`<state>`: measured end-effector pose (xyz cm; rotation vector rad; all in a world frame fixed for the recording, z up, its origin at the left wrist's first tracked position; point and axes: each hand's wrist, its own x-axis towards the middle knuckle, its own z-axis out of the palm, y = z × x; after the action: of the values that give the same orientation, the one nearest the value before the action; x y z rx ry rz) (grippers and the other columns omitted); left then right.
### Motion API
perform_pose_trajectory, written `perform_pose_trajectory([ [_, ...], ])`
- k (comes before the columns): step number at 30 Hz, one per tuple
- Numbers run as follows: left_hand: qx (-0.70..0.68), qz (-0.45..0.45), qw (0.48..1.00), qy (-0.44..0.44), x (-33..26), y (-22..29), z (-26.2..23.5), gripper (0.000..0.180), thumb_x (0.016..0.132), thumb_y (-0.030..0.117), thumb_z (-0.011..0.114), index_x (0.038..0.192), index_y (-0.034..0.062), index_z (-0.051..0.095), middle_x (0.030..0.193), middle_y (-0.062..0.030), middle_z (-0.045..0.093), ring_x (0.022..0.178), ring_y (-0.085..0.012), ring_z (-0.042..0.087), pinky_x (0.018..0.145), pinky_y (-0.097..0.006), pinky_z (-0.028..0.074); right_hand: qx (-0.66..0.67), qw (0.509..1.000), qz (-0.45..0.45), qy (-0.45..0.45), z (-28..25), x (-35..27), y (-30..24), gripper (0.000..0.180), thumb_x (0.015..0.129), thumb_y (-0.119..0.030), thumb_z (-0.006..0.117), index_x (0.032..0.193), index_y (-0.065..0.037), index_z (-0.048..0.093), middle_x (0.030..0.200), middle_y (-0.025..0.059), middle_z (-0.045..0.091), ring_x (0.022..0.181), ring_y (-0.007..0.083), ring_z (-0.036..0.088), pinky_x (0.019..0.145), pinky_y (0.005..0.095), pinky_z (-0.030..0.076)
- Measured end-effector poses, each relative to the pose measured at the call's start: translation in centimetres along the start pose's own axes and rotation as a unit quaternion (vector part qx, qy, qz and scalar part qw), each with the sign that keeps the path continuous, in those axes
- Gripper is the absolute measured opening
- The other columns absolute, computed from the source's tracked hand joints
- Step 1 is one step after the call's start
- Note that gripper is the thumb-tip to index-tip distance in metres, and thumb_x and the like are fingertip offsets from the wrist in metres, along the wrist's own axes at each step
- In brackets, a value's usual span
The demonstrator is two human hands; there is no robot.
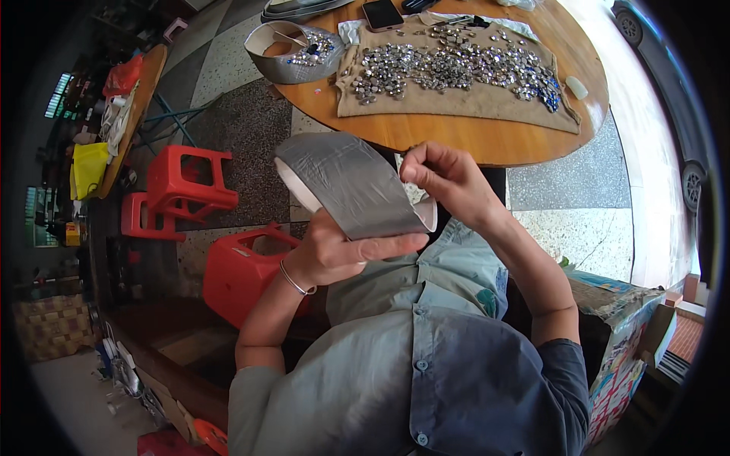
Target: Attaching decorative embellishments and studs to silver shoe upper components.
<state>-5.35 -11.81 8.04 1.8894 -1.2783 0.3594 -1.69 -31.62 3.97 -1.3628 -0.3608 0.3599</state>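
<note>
My left hand [332,254] is closed on a wide, curved silver-grey band [346,178] with a pale lining, holding it up over my lap. Its index finger stretches along the band's lower edge. Thumb and forefinger of my right hand [449,182] are pinched together beside the band's right end; whatever they hold is too small to make out. On the round wooden table [426,140] ahead, a brown cloth [456,106] carries many loose clear and blue rhinestones [449,68]. A similar silver band [293,72], partly covered with stones, stands at the cloth's left.
A phone [382,14] lies at the cloth's far edge, and a small whitish piece [576,87] at its right. Red plastic stools [247,273] stand to my left, near another table [137,114]. A box-like stand [620,319] is at my right, with a car [669,91] beyond.
</note>
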Motion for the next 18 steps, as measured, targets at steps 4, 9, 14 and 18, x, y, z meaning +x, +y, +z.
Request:
perform_pose_trajectory([
  [4,-0.145,-0.103,0.979,0.104,-1.8,0.3,0.4,0.039,0.074,-0.009,0.066,0.107,0.0101,0.064,0.098,-0.0176,0.067,0.082,-0.0228,0.067,0.07,-0.03,0.055,0.119,0.976,0.034,0.179,-3.3,-0.1,-0.9,0.024,0.093,-0.027,0.052,0.095,-0.004,0.06,0.088,-0.0014,0.061,0.067,0.0008,0.049,0.051,0.015,0.037],
  [9,-0.312,-0.201,0.916,0.155,-2.2,0.0,1.3,0.039,0.075,-0.008,0.067,0.112,0.006,0.061,0.097,-0.0154,0.067,0.084,-0.019,0.066,0.07,-0.026,0.054,0.114,0.983,0.112,-0.095,-0.4,-2.0,-1.4,0.019,0.088,-0.015,0.06,0.101,-0.001,0.063,0.095,0.0015,0.066,0.079,0.0053,0.059,0.069,0.0206,0.048],
  [14,-0.235,-0.18,0.941,0.165,-1.2,0.0,2.3,0.03,0.076,-0.005,0.068,0.105,0.0038,0.065,0.098,-0.0115,0.067,0.084,-0.015,0.065,0.071,-0.024,0.053,0.191,0.969,0.121,-0.096,0.0,-3.1,-1.1,0.01,0.088,-0.01,0.059,0.095,-0.003,0.062,0.09,0.0007,0.064,0.079,0.0068,0.059,0.073,0.02,0.047],
  [18,-0.359,-0.223,0.893,0.157,-2.1,0.3,2.2,0.029,0.073,-0.009,0.067,0.099,0.0029,0.066,0.097,-0.0146,0.067,0.083,-0.0183,0.066,0.07,-0.025,0.053,0.243,0.958,0.152,0.027,1.1,-1.6,-1.2,0.01,0.089,-0.016,0.058,0.087,-0.007,0.057,0.082,-0.003,0.056,0.062,0.0018,0.045,0.052,0.0162,0.033],
])
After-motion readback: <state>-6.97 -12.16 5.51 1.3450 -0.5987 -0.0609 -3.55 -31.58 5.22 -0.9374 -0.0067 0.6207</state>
